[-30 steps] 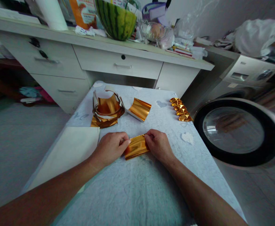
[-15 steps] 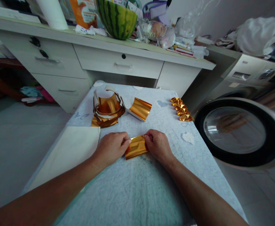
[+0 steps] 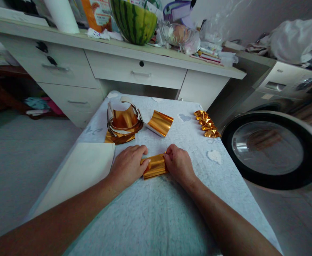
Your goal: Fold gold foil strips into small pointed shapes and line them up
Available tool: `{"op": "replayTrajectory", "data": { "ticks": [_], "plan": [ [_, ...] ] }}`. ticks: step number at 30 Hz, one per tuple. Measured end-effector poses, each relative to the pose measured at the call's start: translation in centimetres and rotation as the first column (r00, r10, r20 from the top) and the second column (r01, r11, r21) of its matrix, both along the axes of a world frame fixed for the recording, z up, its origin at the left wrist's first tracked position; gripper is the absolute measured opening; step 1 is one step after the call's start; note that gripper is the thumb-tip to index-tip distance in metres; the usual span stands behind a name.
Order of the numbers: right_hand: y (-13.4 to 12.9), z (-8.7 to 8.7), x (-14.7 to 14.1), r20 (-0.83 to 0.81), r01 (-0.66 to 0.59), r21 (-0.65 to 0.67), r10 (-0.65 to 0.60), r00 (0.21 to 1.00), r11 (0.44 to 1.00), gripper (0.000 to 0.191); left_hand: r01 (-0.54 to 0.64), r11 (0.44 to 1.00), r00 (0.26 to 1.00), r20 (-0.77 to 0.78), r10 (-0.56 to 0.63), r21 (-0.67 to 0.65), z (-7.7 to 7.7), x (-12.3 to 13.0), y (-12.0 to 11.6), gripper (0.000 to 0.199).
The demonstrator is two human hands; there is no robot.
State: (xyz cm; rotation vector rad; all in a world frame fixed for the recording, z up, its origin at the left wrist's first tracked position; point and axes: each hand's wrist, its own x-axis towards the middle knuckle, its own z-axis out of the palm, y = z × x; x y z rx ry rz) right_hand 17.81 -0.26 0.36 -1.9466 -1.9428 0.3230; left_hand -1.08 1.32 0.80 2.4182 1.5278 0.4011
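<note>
A sheet of gold foil paper [image 3: 156, 166] lies between my hands over the middle of the table, its near edge folded into a narrow strip. My left hand [image 3: 130, 161] has its thumb on the sheet's left end, with the index finger lifted slightly apart from it. At the right end, the thumb and fingers of my right hand [image 3: 179, 163] pinch the far corner. Beyond them rests a curved stack of gold sheets [image 3: 125, 121], and beside it a single curled gold sheet [image 3: 160, 122]. Folded gold paper ingots [image 3: 207, 123] stand in a row along the right edge.
A pale cloth with heart patterns covers the table [image 3: 156, 220]. A white sheet [image 3: 78, 170] lies at its left. Behind stands a white desk [image 3: 134, 73] bearing a cut watermelon [image 3: 134, 23] and bags. The open round door [image 3: 271, 149] of a washing machine reaches close to the table's right edge.
My left thumb has moved onto the foil sheet and the left index finger has lifted away from it. The right hand keeps its pinch, and the sheet's far edge has curled over a little.
</note>
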Motion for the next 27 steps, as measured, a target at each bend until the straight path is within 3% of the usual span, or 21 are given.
{"op": "replayTrajectory", "data": {
  "ticks": [4,8,10,18,27],
  "plan": [
    [0.0,-0.1,0.0,0.026,0.014,-0.015,-0.014,1.0,1.0,0.011,0.122,0.981,0.988,0.077,-0.135,0.151,-0.2,0.0,0.1,0.016],
    [0.0,-0.1,-0.1,0.052,0.015,-0.029,-0.014,0.999,0.999,0.016,0.329,0.942,0.934,0.126,-0.336,0.072,-0.7,0.1,0.4,0.02],
    [0.0,-0.1,-0.1,0.072,0.012,-0.036,-0.01,0.997,0.999,0.014,0.382,0.924,0.911,0.162,-0.379,0.014,-0.8,0.1,0.5,0.024],
    [-0.1,0.3,-0.1,0.102,-0.049,-0.035,0.052,0.993,0.998,0.003,0.361,0.931,0.928,0.12,-0.354,-0.046,0.8,0.5,-0.7,0.022],
    [0.4,-0.4,0.6,0.024,-0.22,0.03,0.22,0.975,0.975,0.016,0.368,0.93,0.929,0.023,-0.368,-0.002,0.2,0.6,-1.3,0.028]
  ]
}}
